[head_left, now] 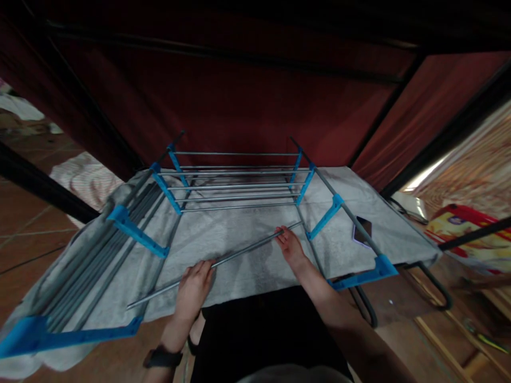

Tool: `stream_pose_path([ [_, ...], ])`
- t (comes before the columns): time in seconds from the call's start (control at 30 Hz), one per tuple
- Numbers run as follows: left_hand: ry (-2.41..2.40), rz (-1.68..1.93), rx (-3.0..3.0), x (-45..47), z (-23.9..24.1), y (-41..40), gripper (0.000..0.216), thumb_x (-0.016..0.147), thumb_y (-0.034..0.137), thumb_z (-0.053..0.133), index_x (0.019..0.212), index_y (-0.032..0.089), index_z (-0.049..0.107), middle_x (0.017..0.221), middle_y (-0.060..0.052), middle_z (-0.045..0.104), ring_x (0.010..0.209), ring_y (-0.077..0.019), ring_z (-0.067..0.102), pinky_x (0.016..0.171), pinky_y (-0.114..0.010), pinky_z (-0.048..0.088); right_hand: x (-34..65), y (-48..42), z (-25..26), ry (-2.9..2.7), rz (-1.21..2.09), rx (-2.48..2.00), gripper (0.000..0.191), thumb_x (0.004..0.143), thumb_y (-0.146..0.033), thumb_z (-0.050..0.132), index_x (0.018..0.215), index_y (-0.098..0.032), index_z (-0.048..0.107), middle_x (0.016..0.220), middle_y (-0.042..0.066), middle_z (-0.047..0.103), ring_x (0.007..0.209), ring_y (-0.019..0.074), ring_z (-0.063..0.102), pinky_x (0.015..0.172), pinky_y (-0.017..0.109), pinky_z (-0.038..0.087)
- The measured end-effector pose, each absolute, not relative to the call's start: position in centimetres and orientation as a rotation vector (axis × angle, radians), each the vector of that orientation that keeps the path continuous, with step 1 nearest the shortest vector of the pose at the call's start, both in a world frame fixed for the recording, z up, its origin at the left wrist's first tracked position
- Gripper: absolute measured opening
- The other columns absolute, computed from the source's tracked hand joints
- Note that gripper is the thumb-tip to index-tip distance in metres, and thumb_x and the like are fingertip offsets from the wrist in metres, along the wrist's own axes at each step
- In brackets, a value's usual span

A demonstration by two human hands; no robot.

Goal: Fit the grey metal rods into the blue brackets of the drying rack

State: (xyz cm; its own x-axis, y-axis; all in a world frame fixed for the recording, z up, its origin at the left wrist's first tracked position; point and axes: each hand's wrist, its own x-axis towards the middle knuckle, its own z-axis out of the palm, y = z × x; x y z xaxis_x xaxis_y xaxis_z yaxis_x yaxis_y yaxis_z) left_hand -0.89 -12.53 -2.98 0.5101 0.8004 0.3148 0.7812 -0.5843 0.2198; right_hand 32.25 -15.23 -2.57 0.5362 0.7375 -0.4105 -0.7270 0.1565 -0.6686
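Observation:
A thin grey metal rod (239,251) lies slanted across a grey cloth-covered table (239,229), running from lower left to upper right. My left hand (194,287) is closed round the rod near its lower part. My right hand (290,246) pinches the rod near its upper end. Around both hands lies a rack frame of grey rods and blue plastic connectors (138,238). Its far section (235,183) holds several parallel rods fitted between blue side bars.
A dark phone (362,231) lies on the cloth at the right, beside a blue bar (325,217). Dark red curtains hang behind the table. A colourful box (467,234) sits on the floor at the right, and cloth lies on the tiled floor at the left.

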Motion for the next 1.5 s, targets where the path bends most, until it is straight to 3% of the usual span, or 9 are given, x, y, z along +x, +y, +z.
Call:
stream_pose_path([
  [0.27,1.461,0.661,2.68,-2.1,-4.0,-14.0,0.037,0.104,0.04,0.041,0.114,0.023,0.073,0.103,-0.008,0.08,0.084,-0.0263,0.074,0.078,-0.037,0.058,35.5,-13.8,-1.8,-0.057,1.011,-0.927,0.009,0.082,-0.021,0.073,0.088,-0.023,0.066,0.085,0.001,0.078,0.076,0.0151,0.072,0.08,0.029,0.061],
  [0.47,1.447,0.63,2.565,-2.9,-4.9,-16.4,0.035,0.103,0.042,0.043,0.111,0.027,0.073,0.102,-0.005,0.081,0.089,-0.0251,0.077,0.078,-0.035,0.063,38.1,-12.7,-1.3,-0.012,0.958,-0.925,0.018,0.079,-0.012,0.073,0.086,-0.024,0.062,0.078,-0.001,0.076,0.072,0.0143,0.071,0.078,0.03,0.062],
  [0.67,1.449,0.591,2.473,-2.4,-5.1,-17.3,0.039,0.104,0.044,0.04,0.115,0.025,0.072,0.109,-0.008,0.08,0.095,-0.027,0.078,0.082,-0.04,0.065,38.4,-12.6,-1.6,0.014,0.965,-0.941,0.012,0.082,-0.014,0.069,0.087,-0.023,0.064,0.078,-0.001,0.076,0.073,0.0146,0.071,0.079,0.03,0.061],
  [0.93,1.376,0.525,2.378,-0.3,-4.2,-16.9,0.038,0.106,0.039,0.039,0.128,0.023,0.065,0.124,-0.009,0.077,0.11,-0.0259,0.076,0.095,-0.042,0.061,35.5,-13.6,-3.1,-0.074,1.097,-0.95,0.01,0.082,-0.02,0.068,0.091,-0.023,0.069,0.087,0.001,0.078,0.079,0.0155,0.072,0.083,0.031,0.059],
  [1.13,1.47,0.485,2.36,1.9,-3.6,-16.2,0.026,0.105,0.034,0.044,0.116,0.025,0.065,0.111,-0.007,0.077,0.095,-0.0232,0.077,0.08,-0.034,0.06,31.5,-14.9,-4.6,-0.211,1.246,-0.967,0.015,0.074,-0.025,0.081,0.084,-0.026,0.071,0.089,0.003,0.078,0.086,0.019,0.074,0.082,0.035,0.061],
  [1.5,1.466,0.41,2.609,6.3,-0.8,-13.0,0.028,0.102,0.018,0.046,0.121,0.021,0.067,0.102,-0.009,0.075,0.093,-0.0252,0.073,0.086,-0.037,0.055,32.8,-14.0,-4.3,-0.185,1.213,-1.004,0.018,0.072,-0.031,0.087,0.078,-0.026,0.071,0.083,0.001,0.076,0.083,0.0187,0.074,0.081,0.035,0.063],
])
